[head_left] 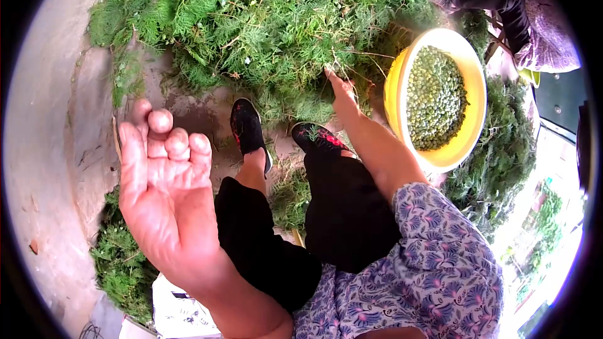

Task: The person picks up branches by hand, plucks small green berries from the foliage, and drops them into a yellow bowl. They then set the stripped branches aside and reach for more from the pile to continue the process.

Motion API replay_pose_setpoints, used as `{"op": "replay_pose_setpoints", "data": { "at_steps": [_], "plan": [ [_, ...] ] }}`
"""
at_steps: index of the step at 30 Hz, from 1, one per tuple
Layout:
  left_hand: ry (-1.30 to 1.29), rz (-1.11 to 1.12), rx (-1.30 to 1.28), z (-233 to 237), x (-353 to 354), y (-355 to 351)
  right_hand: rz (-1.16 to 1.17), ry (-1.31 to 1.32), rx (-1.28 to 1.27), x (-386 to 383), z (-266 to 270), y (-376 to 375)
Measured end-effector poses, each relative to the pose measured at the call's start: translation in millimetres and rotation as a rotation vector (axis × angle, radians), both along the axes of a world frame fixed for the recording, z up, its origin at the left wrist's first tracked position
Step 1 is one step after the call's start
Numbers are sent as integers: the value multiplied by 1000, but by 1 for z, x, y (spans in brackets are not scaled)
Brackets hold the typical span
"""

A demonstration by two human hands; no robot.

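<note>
My left hand [169, 182] is raised at the left, close to the camera, palm showing, its fingers loosely curled and partly apart, with nothing in it. Further off, my right hand [343, 93] reaches to the near edge of a large pile of green leafy branches [251, 25]. Its fingers are closed around a thin twig [336, 59]; the fingertips are partly lost among the leaves. Right of this hand, a yellow tub [473, 119] holds a heap of small round green cones or berries [435, 97].
Another person [543, 31] is at the upper right, beyond the tub. More cut greenery lies at the right [502, 144] and lower left [122, 257]. My black shoes [246, 125] rest on the ground below the pile. A pale concrete strip [50, 150] runs along the left.
</note>
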State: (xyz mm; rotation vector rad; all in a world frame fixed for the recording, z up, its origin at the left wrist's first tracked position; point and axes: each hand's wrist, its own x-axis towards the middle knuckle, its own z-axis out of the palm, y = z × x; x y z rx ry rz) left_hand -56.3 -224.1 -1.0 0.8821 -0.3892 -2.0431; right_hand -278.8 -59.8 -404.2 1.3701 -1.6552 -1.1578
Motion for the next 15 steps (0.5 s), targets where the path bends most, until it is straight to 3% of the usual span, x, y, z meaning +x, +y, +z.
{"op": "replay_pose_setpoints", "data": {
  "at_steps": [1,4,5,7,8,9,13,15],
  "plan": [
    [-1,-9,-3,1,-2,1,-1,-4,1,-6,-15,-1],
    [-3,-8,-6,1,-5,1,124,-232,721,-12,19,-36],
    [-17,-15,-11,3,-7,2,126,-232,722,-11,36,-43],
    [-42,-21,-16,3,-10,3,924,1518,1333,3,75,-52],
    [-43,-21,-12,4,-11,5,1288,2487,1383,10,88,-53],
    [-37,-18,-15,3,-12,4,1355,1971,1396,6,89,-66],
    [-42,-33,-25,1,-17,5,1365,2002,1449,10,90,-62],
    [-26,-11,13,1,-17,4,1056,2021,1487,14,97,-60]
  ]
}}
